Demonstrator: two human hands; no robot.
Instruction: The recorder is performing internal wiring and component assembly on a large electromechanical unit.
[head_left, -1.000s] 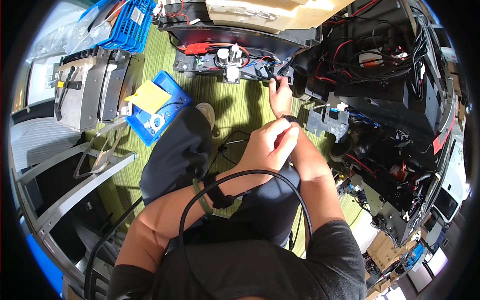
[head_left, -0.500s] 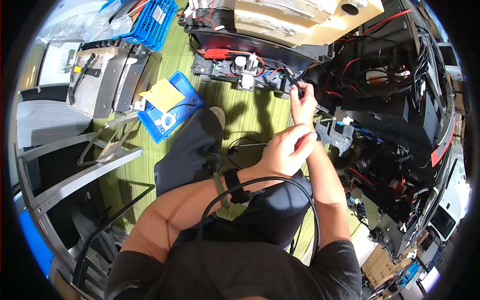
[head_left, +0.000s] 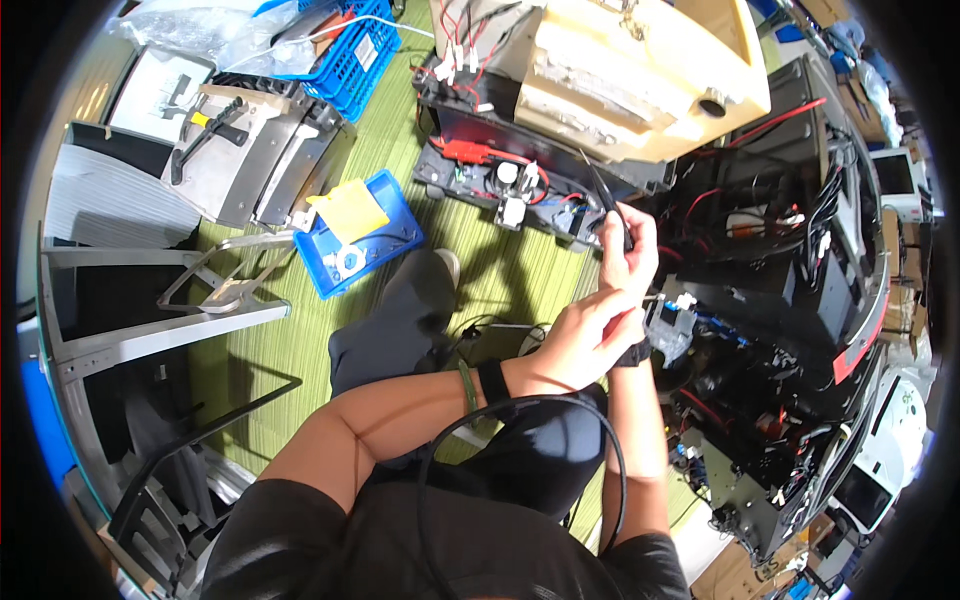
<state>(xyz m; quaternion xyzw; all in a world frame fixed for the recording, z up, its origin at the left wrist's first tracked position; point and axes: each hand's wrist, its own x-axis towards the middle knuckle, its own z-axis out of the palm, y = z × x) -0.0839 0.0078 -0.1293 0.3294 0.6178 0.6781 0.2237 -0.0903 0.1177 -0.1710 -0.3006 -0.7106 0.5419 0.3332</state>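
**Hands busy with a thin black strip by the wired machine**

The person is sitting on the green floor (head_left: pixel 270 350) with both hands up near the big black machine frame (head_left: pixel 800 300) full of red and black wires. The work is looking only partly done: the thin black strip (head_left: pixel 607 195) is sticking up loose in the air, and I cannot tell if its lower end is joined to anything yet. Lots of wires are hanging free, so I am guessing plenty is left.

The right hand (head_left: pixel 628 250) is pinching the strip, its grip closed tight around the lower part. The left hand (head_left: pixel 590 340) is reaching across and resting against the right wrist; its grip is curled, but I cannot tell if it is holding anything.

Going from big to small: a large pale yellow box (head_left: pixel 640 70) is sitting on top of a black tray of parts. A blue crate (head_left: pixel 350 55) with clear plastic bags is standing at the far left. A grey metal plate (head_left: pixel 240 160) is lying beside it. A small blue tray (head_left: pixel 365 245) is lying on the floor, with a yellow square card (head_left: pixel 350 208) on it. Small white plugs (head_left: pixel 512 200) are poking out near the red wires.
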